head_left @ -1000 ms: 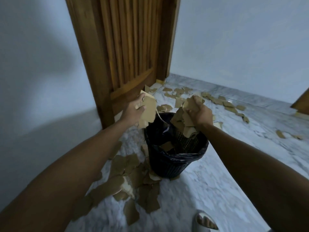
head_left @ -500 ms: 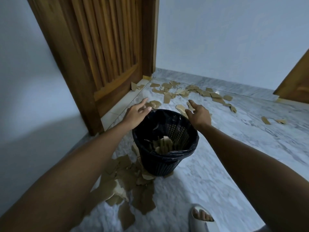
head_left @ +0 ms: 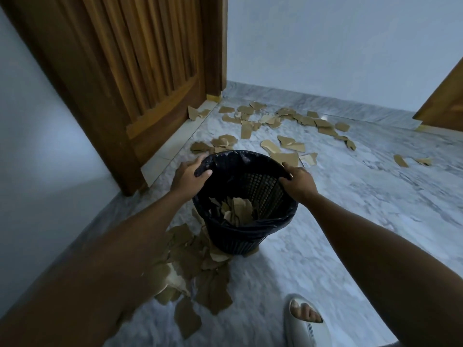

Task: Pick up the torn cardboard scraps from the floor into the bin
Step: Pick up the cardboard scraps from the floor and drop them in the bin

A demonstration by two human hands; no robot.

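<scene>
Left hand [head_left: 189,175]: grasps bin [head_left: 246,204] rim, frame centre.
Right hand [head_left: 298,181]: grasps rim opposite.
Risk: bin apparently tilted; scraps [head_left: 236,211] inside may spill.

A home interior: marble floor [head_left: 363,196], louvred wooden door [head_left: 140,71], plain painted walls [head_left: 325,46].

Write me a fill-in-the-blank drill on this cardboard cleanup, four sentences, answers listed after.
1. Both hands grip the rim of the black ____.
2. The left hand and the right hand hold opposite sides of the bin, so neither carries any ____.
3. Some torn scraps already lie ____ the bin.
4. The wooden door stands on the ____ side of the view.

Missing words: bin; scraps; inside; left
</scene>
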